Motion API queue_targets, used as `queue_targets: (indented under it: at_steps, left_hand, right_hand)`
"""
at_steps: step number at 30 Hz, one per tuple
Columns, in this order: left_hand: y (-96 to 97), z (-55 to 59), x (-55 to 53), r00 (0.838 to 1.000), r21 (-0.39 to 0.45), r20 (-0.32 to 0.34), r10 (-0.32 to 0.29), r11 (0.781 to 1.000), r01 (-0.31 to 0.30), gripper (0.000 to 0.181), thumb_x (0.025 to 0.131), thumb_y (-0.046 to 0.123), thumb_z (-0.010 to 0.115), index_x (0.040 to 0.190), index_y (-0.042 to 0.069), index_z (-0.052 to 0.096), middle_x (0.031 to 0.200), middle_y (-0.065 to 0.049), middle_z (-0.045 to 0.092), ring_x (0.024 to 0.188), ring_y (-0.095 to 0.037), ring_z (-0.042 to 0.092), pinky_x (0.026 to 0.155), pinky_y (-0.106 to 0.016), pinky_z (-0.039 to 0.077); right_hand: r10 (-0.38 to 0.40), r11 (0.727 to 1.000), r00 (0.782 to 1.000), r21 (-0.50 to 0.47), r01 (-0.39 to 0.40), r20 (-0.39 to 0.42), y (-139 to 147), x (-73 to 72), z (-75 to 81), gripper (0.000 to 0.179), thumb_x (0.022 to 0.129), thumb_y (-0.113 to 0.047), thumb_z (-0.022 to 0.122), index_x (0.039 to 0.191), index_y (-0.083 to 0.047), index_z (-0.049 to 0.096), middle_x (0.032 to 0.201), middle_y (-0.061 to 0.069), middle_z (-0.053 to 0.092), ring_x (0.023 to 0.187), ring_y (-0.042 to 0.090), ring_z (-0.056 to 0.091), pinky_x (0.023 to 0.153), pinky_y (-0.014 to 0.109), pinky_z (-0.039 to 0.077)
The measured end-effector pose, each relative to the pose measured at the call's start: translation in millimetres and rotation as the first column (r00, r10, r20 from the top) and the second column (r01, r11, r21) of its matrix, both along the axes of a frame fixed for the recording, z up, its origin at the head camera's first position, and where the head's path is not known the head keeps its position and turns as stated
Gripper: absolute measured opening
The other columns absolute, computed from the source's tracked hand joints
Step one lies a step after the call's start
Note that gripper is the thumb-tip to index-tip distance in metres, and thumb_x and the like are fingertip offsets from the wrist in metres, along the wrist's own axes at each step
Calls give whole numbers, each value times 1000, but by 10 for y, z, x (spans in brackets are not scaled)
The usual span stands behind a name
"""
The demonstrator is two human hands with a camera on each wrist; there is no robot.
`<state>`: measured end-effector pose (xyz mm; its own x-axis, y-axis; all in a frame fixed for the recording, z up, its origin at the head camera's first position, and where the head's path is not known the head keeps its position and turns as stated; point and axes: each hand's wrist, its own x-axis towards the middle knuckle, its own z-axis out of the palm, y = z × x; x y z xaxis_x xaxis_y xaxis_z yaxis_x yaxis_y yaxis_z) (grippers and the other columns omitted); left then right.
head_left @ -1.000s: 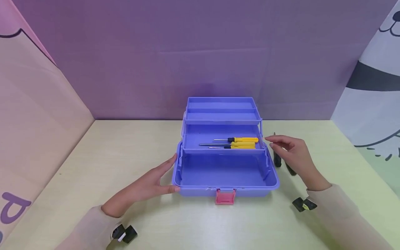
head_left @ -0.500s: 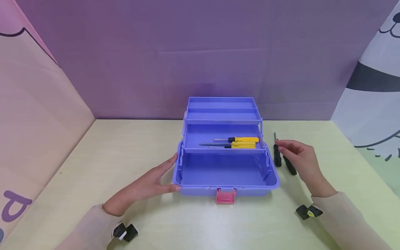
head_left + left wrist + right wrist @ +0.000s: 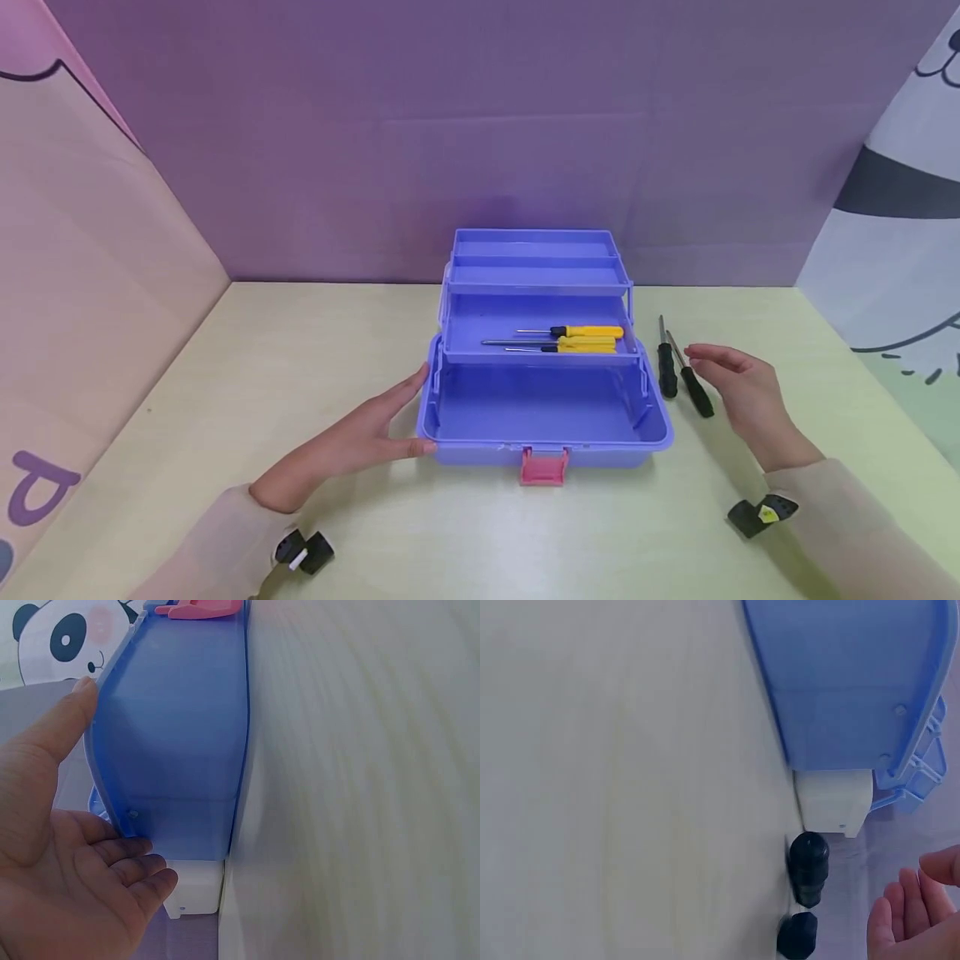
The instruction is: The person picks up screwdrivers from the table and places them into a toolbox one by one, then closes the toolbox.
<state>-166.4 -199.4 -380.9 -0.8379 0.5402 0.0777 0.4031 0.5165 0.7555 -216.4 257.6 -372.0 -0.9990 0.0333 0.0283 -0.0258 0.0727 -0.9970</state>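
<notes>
A blue-purple plastic toolbox (image 3: 543, 456) stands opened on the table, its tiered trays raised at the back. Several yellow-handled screwdrivers (image 3: 588, 342) lie in the middle tray. My left hand (image 3: 356, 442) rests against the box's left side, thumb at the front corner and fingers farther back; the left wrist view has the fingertips on the blue wall. On the table to the right of the box lie two black-handled screwdrivers (image 3: 667, 371), (image 3: 697, 393). Just right of them my right hand (image 3: 746, 396) hovers with loosely bent fingers and nothing in them.
A pink latch (image 3: 543, 467) hangs at the front of the box. Behind the table (image 3: 480, 533) rises a purple backdrop (image 3: 480, 125), with printed panels on both sides. A white part (image 3: 832, 799) shows behind the box in the right wrist view.
My right hand has moved right and slightly toward me, away from the toolbox and past the black screwdrivers, which are now uncovered. The left hand keeps its place on the box.
</notes>
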Motion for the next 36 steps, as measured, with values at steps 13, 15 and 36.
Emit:
queue_targets:
  at_steps: [13,15,36]
  left_hand:
    - [1,-15,-6,1000,29,29,-12,1000,12,94,85,31,70,151,6,9,157,-13,11,142,-35,12,111,-54,21]
    - [4,-10,-6,1000,31,28,-14,999,13,94,85,31,71,151,6,9,157,-13,11,142,-35,12,111,-54,21]
    - [-9,10,-6,1000,-4,18,5,1000,-5,94,85,32,70,151,6,10,156,-16,13,141,-39,15,109,-57,23]
  right_hand:
    - [-53,989,995,-133,64,83,139,45,-69,26,90,-2,60,85,-24,73,84,-17,69,81,-7,61,69,6,47]
    - [-76,991,993,-101,86,93,142,41,-76,26,89,-2,61,84,-25,73,82,-18,68,80,-8,60,68,6,46]
    - [-197,935,946,338,103,257,78,1,-152,51,91,-17,60,134,5,45,80,-29,54,90,-3,43,75,16,37]
